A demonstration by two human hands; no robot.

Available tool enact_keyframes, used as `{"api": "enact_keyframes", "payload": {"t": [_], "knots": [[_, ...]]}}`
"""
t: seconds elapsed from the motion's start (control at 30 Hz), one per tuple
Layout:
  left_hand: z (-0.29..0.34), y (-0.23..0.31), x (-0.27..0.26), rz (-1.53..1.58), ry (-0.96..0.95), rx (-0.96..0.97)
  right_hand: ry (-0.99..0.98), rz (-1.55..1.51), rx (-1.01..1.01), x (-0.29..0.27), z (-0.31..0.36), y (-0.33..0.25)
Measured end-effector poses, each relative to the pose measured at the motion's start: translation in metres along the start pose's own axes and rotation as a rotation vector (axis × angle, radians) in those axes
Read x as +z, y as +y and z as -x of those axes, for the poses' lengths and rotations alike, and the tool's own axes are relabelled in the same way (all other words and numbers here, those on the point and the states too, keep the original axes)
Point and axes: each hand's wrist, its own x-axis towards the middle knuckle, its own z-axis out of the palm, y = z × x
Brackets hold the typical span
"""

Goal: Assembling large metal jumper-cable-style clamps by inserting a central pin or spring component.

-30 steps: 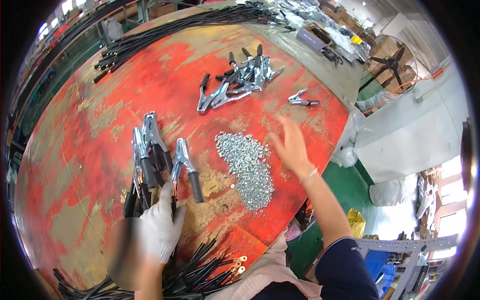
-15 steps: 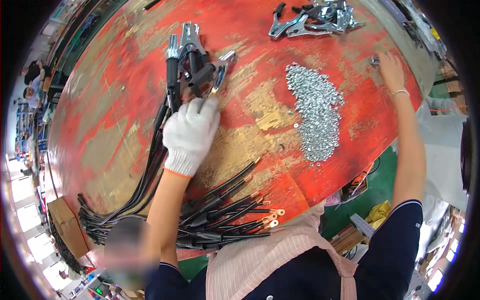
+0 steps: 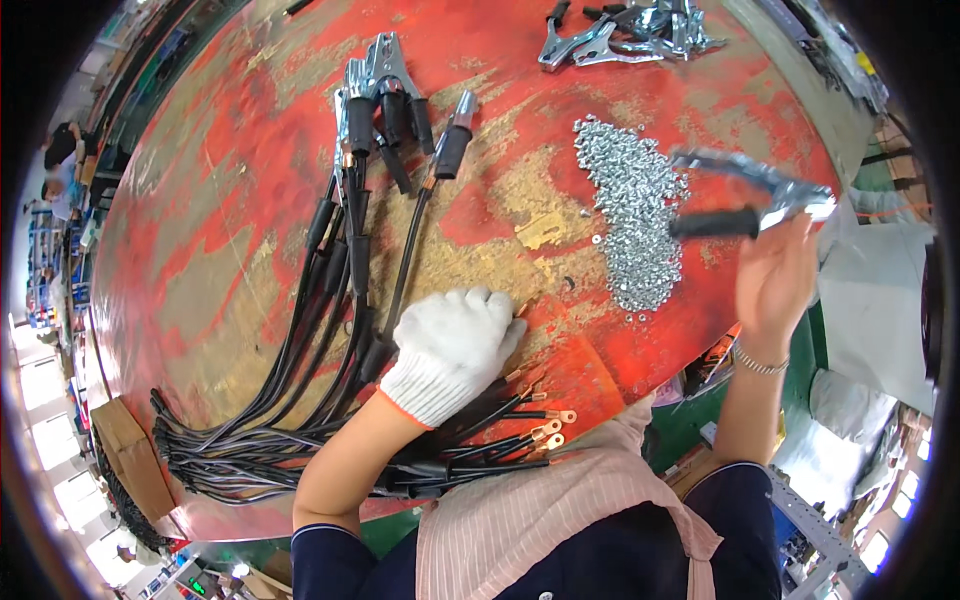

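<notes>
My left hand (image 3: 452, 345), in a white knit glove, rests palm down on a bundle of black cables (image 3: 300, 400) whose copper ring terminals (image 3: 555, 428) fan out at the table's near edge. My bare right hand (image 3: 775, 280) holds up a metal spring clamp with a black handle sleeve (image 3: 745, 205), just right of a heap of small silver nuts (image 3: 630, 215). Several finished clamps with cables attached (image 3: 385, 105) lie in a cluster ahead of my left hand.
The worn red round table (image 3: 220, 230) carries a pile of bare metal clamps (image 3: 625, 25) at the far side. A cardboard box (image 3: 130, 455) stands at the lower left. White sacks (image 3: 870, 270) lie on the green floor to the right.
My right hand has come back from the far clamp pile holding a clamp. My left hand slid down from the finished clamps onto the cable ends near me.
</notes>
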Motion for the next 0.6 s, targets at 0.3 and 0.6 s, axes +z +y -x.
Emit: {"api": "enact_keyframes", "payload": {"t": [0.3, 0.6], "knots": [[0.031, -0.007, -0.019, 0.822, 0.143, -0.228, 0.018, -0.22, 0.321, -0.01, 0.073, 0.021], [0.01, -0.001, -0.014, 0.62, 0.13, -0.008, -0.019, -0.233, 0.406, 0.027, 0.085, 0.055]]}}
